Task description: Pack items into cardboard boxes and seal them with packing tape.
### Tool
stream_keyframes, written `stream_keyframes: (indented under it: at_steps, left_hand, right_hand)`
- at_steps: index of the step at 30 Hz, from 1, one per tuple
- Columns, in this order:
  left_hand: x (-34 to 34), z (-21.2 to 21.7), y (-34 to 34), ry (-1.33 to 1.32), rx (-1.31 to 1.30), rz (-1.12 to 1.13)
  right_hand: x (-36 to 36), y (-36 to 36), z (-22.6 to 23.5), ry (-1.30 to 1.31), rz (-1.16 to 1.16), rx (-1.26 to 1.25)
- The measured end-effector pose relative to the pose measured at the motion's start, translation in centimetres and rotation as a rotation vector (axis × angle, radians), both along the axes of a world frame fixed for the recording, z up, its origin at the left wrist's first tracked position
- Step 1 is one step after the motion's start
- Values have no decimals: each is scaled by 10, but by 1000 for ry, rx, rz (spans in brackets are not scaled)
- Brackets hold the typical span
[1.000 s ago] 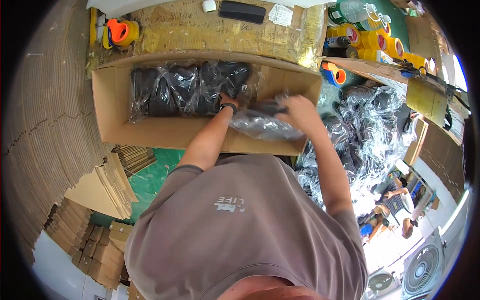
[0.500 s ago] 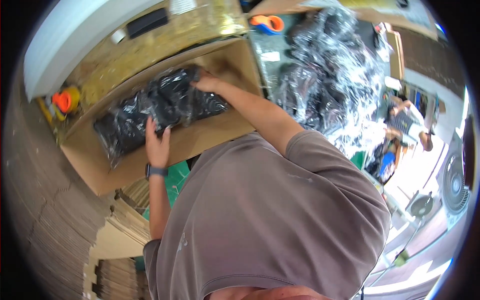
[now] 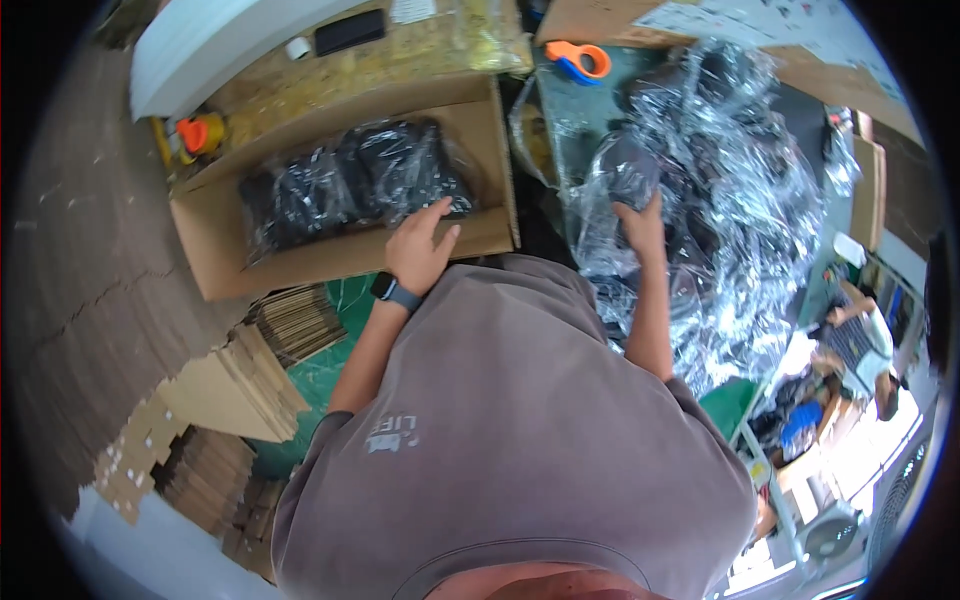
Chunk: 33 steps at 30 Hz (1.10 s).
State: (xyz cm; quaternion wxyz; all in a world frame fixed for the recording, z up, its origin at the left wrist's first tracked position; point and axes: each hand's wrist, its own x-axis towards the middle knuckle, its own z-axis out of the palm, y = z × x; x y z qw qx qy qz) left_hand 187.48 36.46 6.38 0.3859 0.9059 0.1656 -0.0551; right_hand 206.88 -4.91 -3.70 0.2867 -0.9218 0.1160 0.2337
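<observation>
In the view from the head, the left hand [image 3: 422,250] of the person is at the near edge of the long cardboard box [image 3: 215,240], with the fingers spread and holding nothing. A dark watch [image 3: 395,291] is on this wrist. Inside the box, several dark items in clear plastic [image 3: 345,185] lie side by side in a row, and the fingertips are close to the right end of it. The right hand [image 3: 643,225] is at the left side of a big heap of similar wrapped items [image 3: 725,230], its thumb and fingers against one bag; I cannot tell whether it grips this bag. The heap lies on a grey-green surface [image 3: 562,110]. Beyond the hand, an orange and blue tape dispenser [image 3: 592,58] rests on the same surface.
</observation>
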Motion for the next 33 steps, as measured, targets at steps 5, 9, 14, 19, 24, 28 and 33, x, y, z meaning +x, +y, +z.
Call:
stream_keyframes:
  at_steps: [5, 9, 14, 19, 24, 28, 33]
  left_hand:
    - [-63, -23, 36, 26, 112, 211]
    - [-101, -43, 81, 70, 321, 161]
    - [-141, -44, 135, 128, 306, 124]
    - [-175, -20, 189, -48, 172, 32]
    - [-175, 12, 246, -34, 75, -13]
    - [-92, 24, 310, -277, 44, -181]
    - [148, 60, 398, -607, 411, -52]
  right_hand:
    - [-29, 132, 210, 53, 349, 723]
    - [-57, 270, 207, 96, 730, 325]
    - [-42, 366, -19, 160, 785, -469]
    - [-73, 371, -143, 193, 523, -193]
    - [-93, 367, -216, 161, 348, -1]
    - [-67, 314, -252, 332, 589, -311]
    - [-35, 407, -34, 137, 779, -121]
